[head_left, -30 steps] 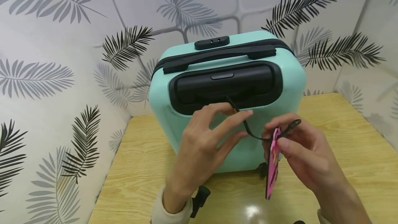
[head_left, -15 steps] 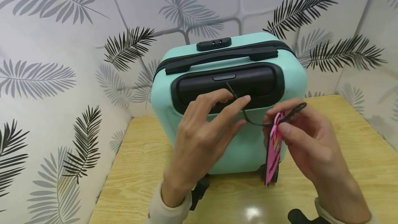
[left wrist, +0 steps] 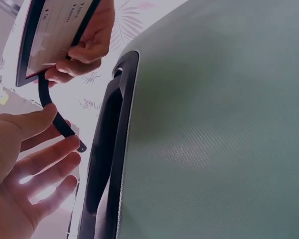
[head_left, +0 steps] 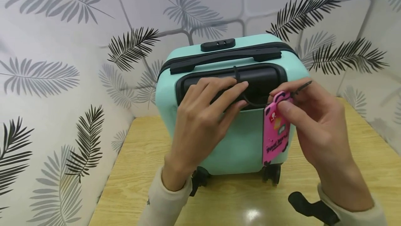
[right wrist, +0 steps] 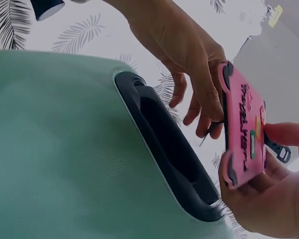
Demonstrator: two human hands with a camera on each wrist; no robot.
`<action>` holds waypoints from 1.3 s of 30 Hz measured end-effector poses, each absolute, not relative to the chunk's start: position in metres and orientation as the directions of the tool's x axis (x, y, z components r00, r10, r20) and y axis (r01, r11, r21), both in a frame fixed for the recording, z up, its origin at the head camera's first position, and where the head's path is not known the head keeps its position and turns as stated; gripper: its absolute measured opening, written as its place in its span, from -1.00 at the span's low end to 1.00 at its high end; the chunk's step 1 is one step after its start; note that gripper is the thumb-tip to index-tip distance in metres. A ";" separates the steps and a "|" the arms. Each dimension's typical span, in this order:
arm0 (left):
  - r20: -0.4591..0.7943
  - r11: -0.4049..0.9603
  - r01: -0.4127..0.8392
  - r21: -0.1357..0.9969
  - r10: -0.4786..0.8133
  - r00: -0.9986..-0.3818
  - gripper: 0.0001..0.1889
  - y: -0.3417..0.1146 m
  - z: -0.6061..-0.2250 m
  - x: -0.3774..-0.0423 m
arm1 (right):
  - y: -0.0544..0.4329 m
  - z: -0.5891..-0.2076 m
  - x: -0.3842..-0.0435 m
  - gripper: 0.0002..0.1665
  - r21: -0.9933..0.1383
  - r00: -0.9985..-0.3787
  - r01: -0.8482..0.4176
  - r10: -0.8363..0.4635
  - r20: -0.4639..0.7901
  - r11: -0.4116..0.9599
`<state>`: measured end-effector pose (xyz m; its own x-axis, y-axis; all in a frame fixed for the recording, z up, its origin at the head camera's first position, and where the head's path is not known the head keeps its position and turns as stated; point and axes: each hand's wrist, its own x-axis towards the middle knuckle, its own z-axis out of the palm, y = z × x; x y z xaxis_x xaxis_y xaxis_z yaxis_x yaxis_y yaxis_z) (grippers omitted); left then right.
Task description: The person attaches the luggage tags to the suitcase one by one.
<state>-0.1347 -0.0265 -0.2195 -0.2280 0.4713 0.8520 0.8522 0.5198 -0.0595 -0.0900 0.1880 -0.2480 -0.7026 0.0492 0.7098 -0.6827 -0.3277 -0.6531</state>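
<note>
A pink luggage tag (head_left: 275, 132) with printed lettering and small coloured pictures hangs in front of a mint-green suitcase (head_left: 238, 146). My right hand (head_left: 316, 125) pinches the tag near its top between thumb and fingers. Its back, a label with address lines, shows in the left wrist view. From the tag runs a thin black strap (left wrist: 46, 92). Between thumb and forefinger my left hand (head_left: 203, 118) pinches this strap near its free end; the other fingers are spread. Above the hands is the suitcase's black top carry handle (head_left: 225, 57), apart from the strap.
The suitcase stands upright on a wooden table (head_left: 138, 170), close to a leaf-patterned wall (head_left: 81, 52). Its retracted trolley handle (head_left: 263, 79) sits in a black recess behind the hands. A combination lock (head_left: 217, 45) is on top, and black wheels (head_left: 272, 174) touch the table.
Both hands have risen with the tag and strap, toward the suitcase's top. The tag has turned so its printed front faces the head camera more.
</note>
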 end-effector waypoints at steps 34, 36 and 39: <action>0.777 0.542 0.839 0.051 0.506 -0.374 -0.78 -0.027 -0.185 -0.154 | 0.171 -0.192 -0.115 -0.79 -0.720 -0.700 -0.690 0.187 0.689 0.073; 0.768 0.553 0.831 0.058 0.507 -0.391 -0.78 -0.027 -0.184 -0.157 | 0.169 -0.190 -0.118 -0.82 -0.723 -0.701 -0.684 0.190 0.688 0.095; 0.756 0.573 0.818 0.058 0.509 -0.411 -0.78 -0.028 -0.184 -0.161 | 0.168 -0.189 -0.122 -0.84 -0.730 -0.705 -0.668 0.189 0.684 0.149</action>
